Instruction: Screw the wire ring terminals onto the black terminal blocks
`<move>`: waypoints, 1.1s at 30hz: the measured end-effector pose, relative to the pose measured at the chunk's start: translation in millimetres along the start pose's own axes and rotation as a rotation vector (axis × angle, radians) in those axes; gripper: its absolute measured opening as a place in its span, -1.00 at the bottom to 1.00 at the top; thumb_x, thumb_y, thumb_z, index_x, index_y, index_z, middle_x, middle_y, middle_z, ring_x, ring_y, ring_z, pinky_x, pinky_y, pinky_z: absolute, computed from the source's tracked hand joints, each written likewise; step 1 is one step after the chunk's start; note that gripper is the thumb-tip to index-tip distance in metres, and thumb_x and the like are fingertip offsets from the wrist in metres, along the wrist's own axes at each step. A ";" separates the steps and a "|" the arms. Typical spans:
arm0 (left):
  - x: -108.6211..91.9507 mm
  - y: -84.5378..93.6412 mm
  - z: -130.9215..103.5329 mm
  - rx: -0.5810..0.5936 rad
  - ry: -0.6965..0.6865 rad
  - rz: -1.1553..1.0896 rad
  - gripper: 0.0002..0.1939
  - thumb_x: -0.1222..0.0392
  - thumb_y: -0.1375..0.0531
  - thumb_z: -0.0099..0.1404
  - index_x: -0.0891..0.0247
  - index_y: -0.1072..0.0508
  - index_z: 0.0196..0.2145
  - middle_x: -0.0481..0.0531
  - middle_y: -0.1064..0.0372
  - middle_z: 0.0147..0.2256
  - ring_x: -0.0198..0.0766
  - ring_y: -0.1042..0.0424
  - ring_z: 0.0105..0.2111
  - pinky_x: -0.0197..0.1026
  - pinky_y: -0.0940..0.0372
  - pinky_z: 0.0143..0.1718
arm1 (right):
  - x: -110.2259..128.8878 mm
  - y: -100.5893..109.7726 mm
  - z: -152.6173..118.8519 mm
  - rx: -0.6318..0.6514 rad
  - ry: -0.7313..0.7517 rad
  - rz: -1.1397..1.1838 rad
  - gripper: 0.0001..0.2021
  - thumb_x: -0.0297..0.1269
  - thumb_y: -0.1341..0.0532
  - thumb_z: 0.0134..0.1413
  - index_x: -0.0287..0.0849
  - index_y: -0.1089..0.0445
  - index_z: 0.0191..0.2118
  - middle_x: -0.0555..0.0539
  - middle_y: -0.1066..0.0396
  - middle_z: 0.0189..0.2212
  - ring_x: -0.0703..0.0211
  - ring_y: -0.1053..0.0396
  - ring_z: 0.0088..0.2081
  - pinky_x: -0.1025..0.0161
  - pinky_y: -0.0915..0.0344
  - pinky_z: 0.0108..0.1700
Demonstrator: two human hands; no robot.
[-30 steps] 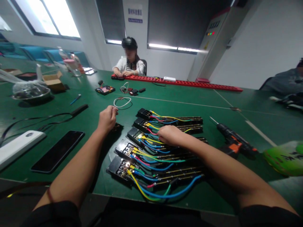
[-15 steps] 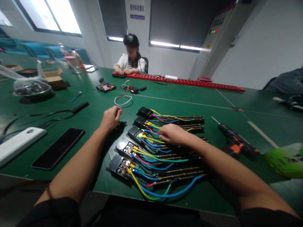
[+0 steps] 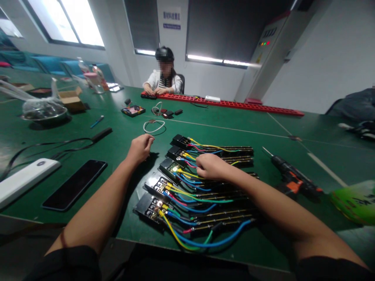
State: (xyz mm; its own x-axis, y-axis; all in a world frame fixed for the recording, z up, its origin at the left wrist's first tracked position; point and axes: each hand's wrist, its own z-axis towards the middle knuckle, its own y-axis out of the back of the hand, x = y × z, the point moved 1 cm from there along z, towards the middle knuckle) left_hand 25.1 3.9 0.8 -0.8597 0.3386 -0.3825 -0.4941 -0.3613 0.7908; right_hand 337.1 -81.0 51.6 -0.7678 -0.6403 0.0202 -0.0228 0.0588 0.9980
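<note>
Several black terminal blocks (image 3: pixel 148 208) lie in a column, each joined by yellow, blue, red and green wires to long black bars (image 3: pixel 222 216) on its right. My right hand (image 3: pixel 212 167) is closed over the wires of the second and third assemblies from the far end. What its fingers grip is hidden. To the left of the blocks, my left hand (image 3: pixel 140 149) rests low over the table with fingers curled together. Whatever it might hold cannot be made out. A blue wire (image 3: pixel 227 240) bows out at the near edge.
A cordless screwdriver (image 3: pixel 294 175) lies to the right, near a green packet (image 3: pixel 353 201). On the left are a phone (image 3: pixel 75 184), a white power bank (image 3: pixel 27 181) and a black cable. Across the table, a person (image 3: pixel 164 76) sits behind a long red slotted rail (image 3: pixel 228 104).
The view has shifted slightly, so things sit a little further right. My right hand has moved slightly left over the wires; both hands remain closed.
</note>
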 end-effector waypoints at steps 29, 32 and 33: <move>-11.2 -10.0 -1.8 -0.008 -0.165 -0.188 -0.68 0.03 -0.11 0.36 0.26 -0.57 -0.18 0.10 -0.57 -0.32 -0.18 -0.51 -0.36 -0.21 -0.33 -0.25 | 18.3 -2.1 32.1 -0.063 -0.167 -0.046 -0.73 -0.17 -0.05 0.36 -0.22 -0.39 -0.08 -0.22 -0.56 -0.19 -0.01 -0.52 -0.22 0.23 -0.17 -0.31; -11.6 -8.4 -2.3 -0.001 -0.145 -0.173 -0.69 0.04 -0.08 0.39 0.27 -0.54 -0.27 0.06 -0.53 -0.42 -0.22 -0.48 -0.43 -0.24 -0.29 -0.34 | 17.7 -3.8 31.3 -0.077 -0.167 -0.043 -0.74 -0.17 -0.06 0.36 -0.21 -0.39 -0.09 -0.22 -0.56 -0.19 0.01 -0.52 -0.22 0.23 -0.14 -0.32; -12.4 -7.5 -2.5 0.003 -0.147 -0.164 -0.68 0.04 -0.07 0.40 0.27 -0.53 -0.30 0.05 -0.51 -0.44 -0.23 -0.46 -0.44 -0.25 -0.27 -0.36 | 17.5 -4.2 31.1 -0.079 -0.165 -0.042 -0.75 -0.17 -0.06 0.37 -0.21 -0.39 -0.09 -0.21 -0.56 -0.19 0.01 -0.52 -0.22 0.24 -0.13 -0.32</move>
State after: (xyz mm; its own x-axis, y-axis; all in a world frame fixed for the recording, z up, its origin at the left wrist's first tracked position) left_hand 39.2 0.2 -1.5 -0.7397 0.5158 -0.4321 -0.6250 -0.2885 0.7254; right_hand 303.9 -68.6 45.9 -0.8621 -0.5061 -0.0254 -0.0116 -0.0303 0.9995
